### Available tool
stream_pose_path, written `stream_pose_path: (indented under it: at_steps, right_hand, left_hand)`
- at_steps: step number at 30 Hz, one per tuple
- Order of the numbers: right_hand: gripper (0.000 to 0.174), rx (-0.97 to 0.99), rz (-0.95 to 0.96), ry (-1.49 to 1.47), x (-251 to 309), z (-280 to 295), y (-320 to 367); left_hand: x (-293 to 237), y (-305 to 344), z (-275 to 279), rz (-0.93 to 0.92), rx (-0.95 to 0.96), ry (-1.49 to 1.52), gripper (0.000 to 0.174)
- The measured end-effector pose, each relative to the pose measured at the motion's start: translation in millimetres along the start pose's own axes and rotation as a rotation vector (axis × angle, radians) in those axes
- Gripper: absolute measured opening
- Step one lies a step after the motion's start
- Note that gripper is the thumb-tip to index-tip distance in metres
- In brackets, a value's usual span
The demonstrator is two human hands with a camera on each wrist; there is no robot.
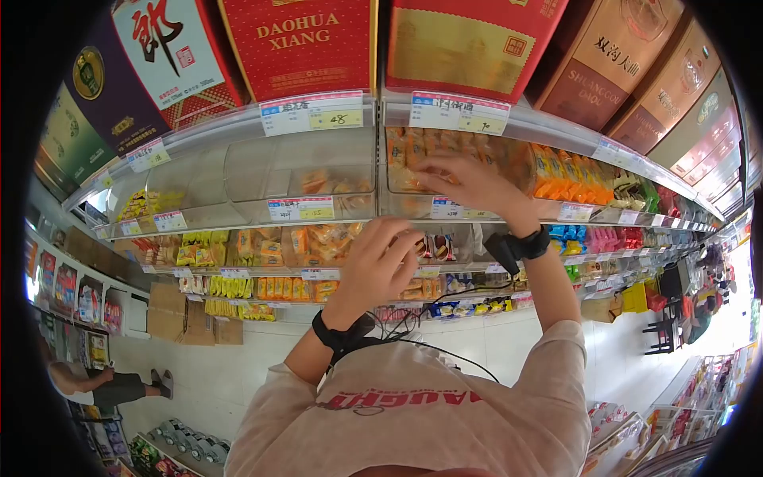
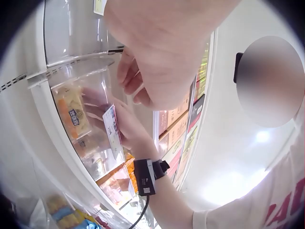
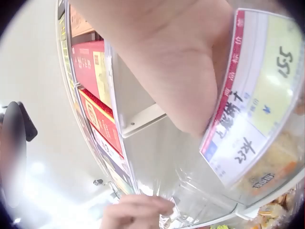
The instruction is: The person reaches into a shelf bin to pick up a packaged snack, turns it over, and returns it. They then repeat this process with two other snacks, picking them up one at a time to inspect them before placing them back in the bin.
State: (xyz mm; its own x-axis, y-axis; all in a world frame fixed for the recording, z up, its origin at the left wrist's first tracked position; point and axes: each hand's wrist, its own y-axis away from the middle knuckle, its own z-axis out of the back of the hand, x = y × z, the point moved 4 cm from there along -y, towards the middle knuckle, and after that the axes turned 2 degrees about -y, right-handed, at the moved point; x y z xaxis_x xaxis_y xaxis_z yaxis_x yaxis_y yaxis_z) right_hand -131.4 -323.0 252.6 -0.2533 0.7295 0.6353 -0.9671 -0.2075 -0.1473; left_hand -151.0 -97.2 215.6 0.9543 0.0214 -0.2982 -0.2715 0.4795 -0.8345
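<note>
My right hand (image 1: 469,184) reaches over the front of a clear plastic bin (image 1: 509,208). Its fingers extend toward orange-and-clear snack packets (image 1: 409,178) inside. Through the clear front, the left wrist view shows the fingers of that hand close beside one packet (image 2: 72,114); none is seen gripped. My left hand (image 1: 375,266) hovers before the shelf edge, left of the right hand. Its fingers are loosely bent, with nothing seen in them. In the right wrist view, a price label (image 3: 252,100) on the bin front partly covers the right hand's fingers.
Boxed bottles (image 1: 306,48) line the shelf above. Left of the right hand's bin stands another clear bin (image 1: 270,163) with a few packets. Lower shelves hold more wrapped snacks (image 1: 318,241). Cables (image 1: 445,359) hang at the chest. Cardboard (image 1: 187,318) and another person (image 1: 107,385) are at left.
</note>
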Motion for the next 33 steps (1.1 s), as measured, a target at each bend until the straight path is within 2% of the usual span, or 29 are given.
stream_pose_path:
  at_steps: [4,8,10,13,16,19,22,25,28,33]
  right_hand:
    - [0.04,0.008,0.049,0.143,-2,-6,1]
    - [0.032,-0.22,0.056,0.1,2,-7,6]
    - [0.032,-0.387,0.026,0.046,-1,2,9]
    - [0.029,-0.491,-0.189,0.36,3,-1,11]
    - [0.027,-0.412,-0.087,0.427,-1,-4,9]
    - [0.024,-0.323,0.148,0.338,4,-3,15]
    - [0.024,-0.421,0.347,0.316,-5,-3,11]
    - [0.024,-0.632,-0.04,0.099,-8,3,12]
    - [0.028,-0.771,-0.158,0.272,-1,2,14]
    - [0.035,-0.641,-0.183,0.438,-3,-3,11]
  left_hand:
    - [-5,-14,-14,0.033,0.038,-0.022,0.033]
    - [-4,-29,-21,0.076,0.074,-0.034,0.036]
    - [-4,-37,-24,0.093,0.09,-0.076,0.037]
    - [0,-49,-28,0.093,0.152,-0.154,0.037]
    - [6,-50,-32,0.115,0.173,-0.133,0.039]
    - [10,-46,-32,0.13,0.159,-0.128,0.043]
    - [8,-51,-36,0.115,0.171,-0.204,0.046]
    - [9,-62,-46,0.124,0.265,-0.279,0.051]
    - [15,-64,-54,0.135,0.372,-0.37,0.057]
    - [24,-70,-63,0.233,0.545,-0.356,0.058]
